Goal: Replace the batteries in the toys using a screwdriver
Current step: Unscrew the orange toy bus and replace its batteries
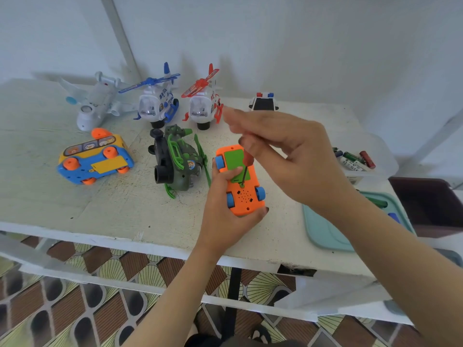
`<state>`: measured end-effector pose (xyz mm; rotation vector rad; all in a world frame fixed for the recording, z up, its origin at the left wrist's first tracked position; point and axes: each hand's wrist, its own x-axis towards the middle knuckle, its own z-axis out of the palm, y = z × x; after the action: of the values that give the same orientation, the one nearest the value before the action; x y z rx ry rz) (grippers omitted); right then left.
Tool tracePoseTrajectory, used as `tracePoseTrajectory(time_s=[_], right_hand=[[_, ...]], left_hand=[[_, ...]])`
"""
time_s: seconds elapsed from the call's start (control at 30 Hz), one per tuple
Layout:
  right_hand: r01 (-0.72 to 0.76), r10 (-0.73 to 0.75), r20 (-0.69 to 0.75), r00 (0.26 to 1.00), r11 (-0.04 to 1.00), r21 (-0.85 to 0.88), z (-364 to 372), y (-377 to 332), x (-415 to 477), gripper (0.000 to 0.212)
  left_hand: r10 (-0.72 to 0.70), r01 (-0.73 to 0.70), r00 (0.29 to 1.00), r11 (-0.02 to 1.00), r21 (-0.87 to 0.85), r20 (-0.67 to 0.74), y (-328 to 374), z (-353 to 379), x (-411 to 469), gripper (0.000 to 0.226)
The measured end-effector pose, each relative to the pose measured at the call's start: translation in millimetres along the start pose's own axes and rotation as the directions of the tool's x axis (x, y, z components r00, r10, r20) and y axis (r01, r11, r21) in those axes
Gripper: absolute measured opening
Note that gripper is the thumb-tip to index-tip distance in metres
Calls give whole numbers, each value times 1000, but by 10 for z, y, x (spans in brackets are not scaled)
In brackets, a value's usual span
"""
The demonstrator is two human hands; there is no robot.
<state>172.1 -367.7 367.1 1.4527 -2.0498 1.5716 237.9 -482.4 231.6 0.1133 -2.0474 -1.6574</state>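
Left hand (221, 206) grips from below, right hand (288, 156) pinches above

There is one view only, a wide-angle camera on the person's head. It looks forward and down on the white table (75, 209) from near, with the wall (300, 33) behind and the tiled floor (100, 309) below the table edge.

The right hand (288, 151) hides most of the screwdriver (247, 162) handle.

An orange toy car (245, 197) lies belly-up, 3 blue wheels showing, its green battery cover in place; a red-handled screwdriver (245, 167) stands upright, tip on that cover.
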Motion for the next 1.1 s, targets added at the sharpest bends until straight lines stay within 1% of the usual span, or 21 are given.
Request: tracePoseTrajectory(time_s=[0.07,0.13,0.2,0.23,0.33,0.4,0.47,0.53,0.57,0.63,0.7,0.73,0.8,0.9,0.93,1.0,1.07,1.1], right_hand=[[-18,16,-76,997,999,-29,20,7,25,31],[6,-26,-128,991,988,-152,36,46,32,23],[32,-59,-99,993,967,-252,43,67,21,24],[41,-58,-59,997,965,-259,40,70,10,29],[34,-23,64,998,982,-183,6,47,13,44],[-5,15,107,994,996,-91,-13,32,40,45],[-74,70,100,993,997,35,-24,0,67,40],[-106,102,44,994,989,102,-34,-2,79,36],[-84,84,1,996,993,85,-31,11,85,34],[5,-11,-73,997,997,-71,-18,62,91,26],[54,-71,-78,994,977,-207,-6,101,90,25],[54,-68,-56,996,974,-218,-6,115,86,30],[11,-8,17,1000,992,-126,-28,124,86,38],[-92,78,138,987,991,95,-78,73,101,39],[-109,90,137,987,984,139,-83,60,106,38],[-117,107,72,992,980,161,-74,50,104,37],[-95,97,-18,995,989,116,-52,67,93,34],[-70,73,-54,996,996,54,-43,87,86,30]], left_hand=[[-1,1,1000,1000,23,-6,-2,-1,-2,68],[3,-3,1000,1000,30,-8,-4,0,-2,69],[4,-4,1000,1000,22,-7,-2,1,1,68],[3,-3,1000,1000,15,-5,0,1,1,67],[1,-1,1000,1000,8,-1,11,-1,3,66],[3,-3,1000,1000,16,-5,11,-2,4,68],[4,-4,1000,1000,26,-13,17,4,1,70],[6,-5,1000,1000,31,-16,31,9,-5,69],[5,-5,1000,1000,29,-16,33,9,-4,69],[5,-5,1000,1000,22,-13,29,5,-1,69],[8,-8,1000,1000,18,-11,29,4,-3,70],[10,-10,1000,1000,17,-11,31,4,-5,70],[12,-12,1000,1000,7,-6,39,7,-3,71],[16,-16,1000,1000,-3,7,30,7,5,69],[13,-13,1000,1000,-5,8,22,3,5,68],[5,-5,1000,1000,-2,4,17,-1,6,67],[-1,1,1000,1000,2,5,16,-1,7,67],[-3,3,1000,1000,3,7,16,0,7,67]])
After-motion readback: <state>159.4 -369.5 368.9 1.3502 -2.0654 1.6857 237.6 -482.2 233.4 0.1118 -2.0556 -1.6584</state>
